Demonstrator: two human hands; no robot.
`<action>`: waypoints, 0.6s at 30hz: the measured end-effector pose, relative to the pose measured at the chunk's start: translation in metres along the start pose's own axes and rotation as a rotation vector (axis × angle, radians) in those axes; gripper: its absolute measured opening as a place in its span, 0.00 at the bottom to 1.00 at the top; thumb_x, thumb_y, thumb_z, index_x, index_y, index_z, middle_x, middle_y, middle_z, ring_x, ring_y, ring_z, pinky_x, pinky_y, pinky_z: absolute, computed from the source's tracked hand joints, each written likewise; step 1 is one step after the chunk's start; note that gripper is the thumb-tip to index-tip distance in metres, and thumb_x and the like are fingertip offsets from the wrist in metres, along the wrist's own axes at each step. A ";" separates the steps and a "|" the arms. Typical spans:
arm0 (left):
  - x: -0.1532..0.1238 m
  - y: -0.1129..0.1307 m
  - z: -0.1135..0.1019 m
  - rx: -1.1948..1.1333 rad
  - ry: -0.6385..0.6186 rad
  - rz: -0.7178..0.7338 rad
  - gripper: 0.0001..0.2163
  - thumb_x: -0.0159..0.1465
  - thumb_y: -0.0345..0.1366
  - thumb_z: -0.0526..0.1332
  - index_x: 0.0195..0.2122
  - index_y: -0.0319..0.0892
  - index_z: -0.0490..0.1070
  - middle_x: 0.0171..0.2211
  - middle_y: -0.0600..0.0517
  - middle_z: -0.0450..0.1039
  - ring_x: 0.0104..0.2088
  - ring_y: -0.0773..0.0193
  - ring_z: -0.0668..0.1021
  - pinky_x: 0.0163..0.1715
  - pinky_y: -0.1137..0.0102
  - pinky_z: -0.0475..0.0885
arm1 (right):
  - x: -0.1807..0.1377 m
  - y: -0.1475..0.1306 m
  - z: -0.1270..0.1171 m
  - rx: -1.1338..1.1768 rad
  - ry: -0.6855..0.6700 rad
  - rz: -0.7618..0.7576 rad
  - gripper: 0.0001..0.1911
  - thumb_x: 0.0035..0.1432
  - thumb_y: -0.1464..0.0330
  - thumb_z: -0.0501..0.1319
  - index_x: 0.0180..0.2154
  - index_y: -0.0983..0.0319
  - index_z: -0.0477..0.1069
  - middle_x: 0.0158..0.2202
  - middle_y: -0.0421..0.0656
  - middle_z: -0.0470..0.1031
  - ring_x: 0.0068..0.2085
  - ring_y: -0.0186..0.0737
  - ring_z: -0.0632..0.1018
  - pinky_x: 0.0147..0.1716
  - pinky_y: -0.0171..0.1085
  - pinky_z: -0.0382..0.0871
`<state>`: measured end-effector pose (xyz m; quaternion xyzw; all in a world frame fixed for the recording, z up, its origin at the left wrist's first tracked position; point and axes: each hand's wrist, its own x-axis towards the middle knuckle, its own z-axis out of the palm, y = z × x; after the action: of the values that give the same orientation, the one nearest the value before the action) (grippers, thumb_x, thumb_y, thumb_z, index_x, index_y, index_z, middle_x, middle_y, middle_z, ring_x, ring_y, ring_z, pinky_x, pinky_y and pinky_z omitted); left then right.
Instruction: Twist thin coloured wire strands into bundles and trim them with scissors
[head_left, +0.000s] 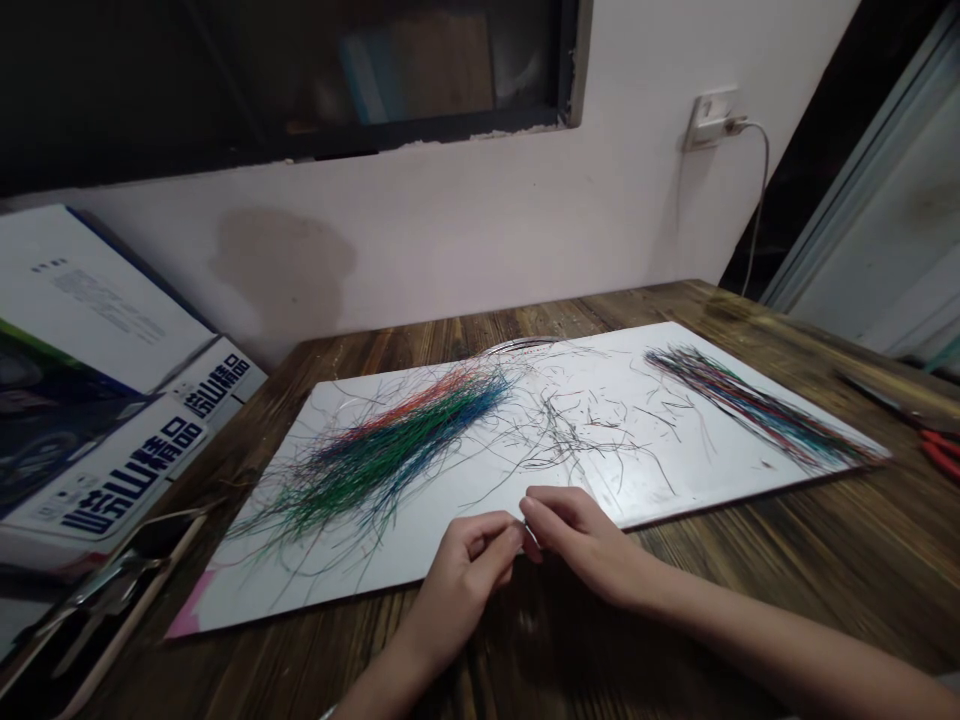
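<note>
Wooden desk (757,590) below a white wall: two hands meet at the near edge of a wire-strewn board.

The left hand (461,580) and right hand (577,540) are together over the white board (300,570), their fingertips (521,532) touching; whether they pinch a strand is too small to tell. Ahead and to the left of the hands lies a wide fan of green, blue and orange wires (397,450). Straight ahead, loose grey strands (577,440) scatter. Well to the right of the hands, a narrower multicoloured wire bundle (750,405) lies along the board's far side, and a red-handled tool (941,452) rests on the desk beyond it.
</note>
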<state>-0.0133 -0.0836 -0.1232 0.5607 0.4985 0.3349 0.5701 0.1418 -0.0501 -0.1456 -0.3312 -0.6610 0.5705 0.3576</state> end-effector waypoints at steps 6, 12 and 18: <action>0.003 -0.001 0.002 0.009 0.003 -0.021 0.16 0.64 0.45 0.53 0.26 0.38 0.69 0.15 0.60 0.48 0.18 0.71 0.53 0.19 0.72 0.47 | 0.001 -0.005 0.000 -0.002 -0.030 0.058 0.20 0.62 0.60 0.54 0.20 0.62 0.60 0.19 0.36 0.61 0.23 0.30 0.62 0.23 0.31 0.54; 0.006 -0.004 -0.001 -0.008 -0.036 -0.053 0.17 0.65 0.43 0.51 0.25 0.39 0.67 0.14 0.61 0.49 0.17 0.71 0.52 0.19 0.72 0.48 | 0.003 -0.003 -0.002 -0.093 0.030 0.021 0.16 0.60 0.70 0.52 0.20 0.61 0.58 0.18 0.35 0.60 0.21 0.29 0.60 0.21 0.31 0.52; 0.009 -0.006 -0.003 0.055 -0.088 -0.025 0.17 0.64 0.46 0.53 0.26 0.39 0.66 0.12 0.61 0.51 0.16 0.71 0.54 0.19 0.72 0.48 | 0.003 -0.006 -0.010 -0.261 -0.028 -0.014 0.14 0.57 0.71 0.53 0.20 0.62 0.59 0.18 0.36 0.63 0.22 0.29 0.61 0.21 0.30 0.52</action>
<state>-0.0148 -0.0754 -0.1303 0.5840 0.4890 0.2890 0.5800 0.1483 -0.0431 -0.1385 -0.3624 -0.7367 0.4819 0.3062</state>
